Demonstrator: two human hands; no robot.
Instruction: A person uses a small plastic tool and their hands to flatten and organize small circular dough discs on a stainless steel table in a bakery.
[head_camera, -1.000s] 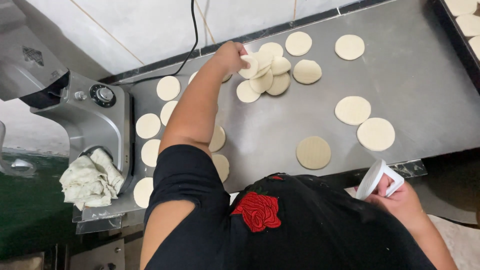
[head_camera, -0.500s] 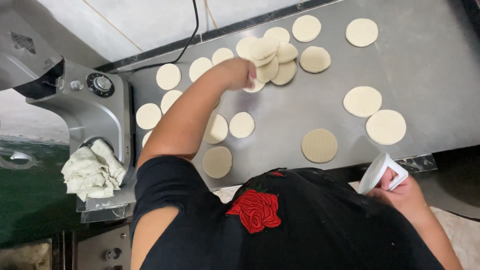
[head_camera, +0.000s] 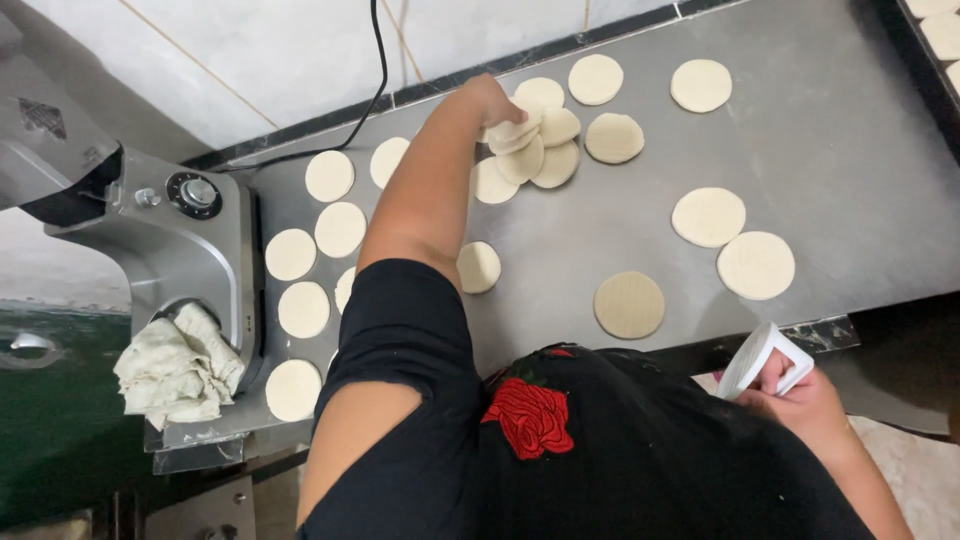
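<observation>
A long grey steel worktable (head_camera: 800, 150) runs beneath white wall tiles, scattered with flat round discs of pale dough. At its near-left end stands a grey metal dough-sheeting machine (head_camera: 170, 240) with a round black dial, and a crumpled lump of off-white dough (head_camera: 175, 370) sits in its outlet. A black power cord (head_camera: 375, 60) climbs the wall behind. The person's left hand (head_camera: 495, 100) reaches far across the table and is clenched around a small stack of overlapping dough discs (head_camera: 515, 132), which rests on a heap of further discs just beside the fingers. The right hand (head_camera: 800, 400) hangs off the table's near edge, well apart from the heap, closed on the handle of a round white plastic cutter (head_camera: 757, 358). One darker tan disc (head_camera: 629, 304) lies alone between the two hands.
</observation>
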